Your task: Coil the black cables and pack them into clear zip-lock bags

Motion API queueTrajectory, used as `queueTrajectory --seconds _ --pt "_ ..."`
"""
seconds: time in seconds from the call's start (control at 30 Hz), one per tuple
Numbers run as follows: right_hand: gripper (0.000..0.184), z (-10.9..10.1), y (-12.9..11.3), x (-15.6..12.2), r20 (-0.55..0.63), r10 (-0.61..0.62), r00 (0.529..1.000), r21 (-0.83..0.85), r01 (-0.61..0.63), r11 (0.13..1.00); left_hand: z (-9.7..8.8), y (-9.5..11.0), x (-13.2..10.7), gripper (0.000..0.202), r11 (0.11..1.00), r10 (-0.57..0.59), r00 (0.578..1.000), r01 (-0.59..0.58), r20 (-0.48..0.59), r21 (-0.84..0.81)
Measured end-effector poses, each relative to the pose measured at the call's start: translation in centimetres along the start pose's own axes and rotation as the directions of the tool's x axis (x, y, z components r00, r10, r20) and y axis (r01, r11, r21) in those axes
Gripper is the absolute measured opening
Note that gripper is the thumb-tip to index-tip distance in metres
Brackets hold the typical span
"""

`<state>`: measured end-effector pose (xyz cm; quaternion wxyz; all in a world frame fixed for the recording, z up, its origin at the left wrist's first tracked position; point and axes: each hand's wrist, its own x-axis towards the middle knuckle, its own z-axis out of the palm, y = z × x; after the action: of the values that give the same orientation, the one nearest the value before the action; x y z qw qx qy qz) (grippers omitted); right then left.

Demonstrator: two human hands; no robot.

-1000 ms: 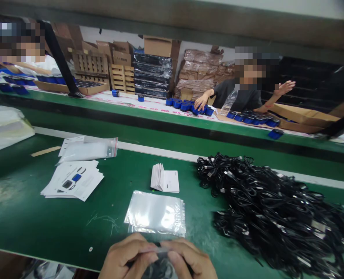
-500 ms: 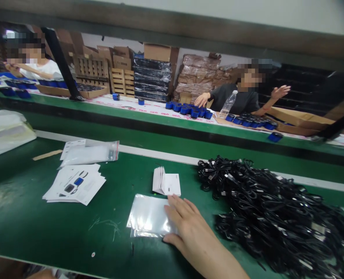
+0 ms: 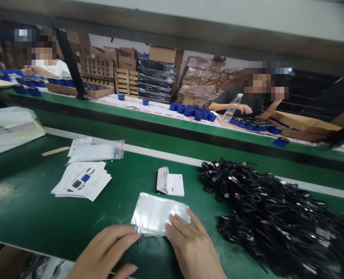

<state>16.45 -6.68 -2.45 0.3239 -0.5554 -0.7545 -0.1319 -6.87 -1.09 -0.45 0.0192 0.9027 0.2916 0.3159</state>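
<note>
Just now the left hand (image 3: pixel 108 248) touches a corner of the stack of clear bags (image 3: pixel 154 211) on the tabletop (image 3: pixel 44 217). The right hand (image 3: pixel 189 244) lies flat on it, both open. Separating one calls for a fingertip pinch.

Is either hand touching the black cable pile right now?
No, the left hand and the right hand both rest on the stack of clear plastic bags, and the cable pile lies apart to the right.
</note>
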Motion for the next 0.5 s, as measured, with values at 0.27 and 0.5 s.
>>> queueTrajectory --seconds 0.27,0.5 --pt "0.034 -3.1 -0.4 -2.2 0.196 0.664 0.722 0.579 -0.631 0.516 3.0 1.9 3.8 0.020 0.968 0.246 0.967 -0.249 -0.062 -0.036" --pt "0.045 -3.1 0.1 -1.6 0.800 0.356 0.483 0.600 -0.630 -0.493 1.8 2.3 2.5 0.014 0.974 0.224 0.959 -0.226 -0.173 0.005"
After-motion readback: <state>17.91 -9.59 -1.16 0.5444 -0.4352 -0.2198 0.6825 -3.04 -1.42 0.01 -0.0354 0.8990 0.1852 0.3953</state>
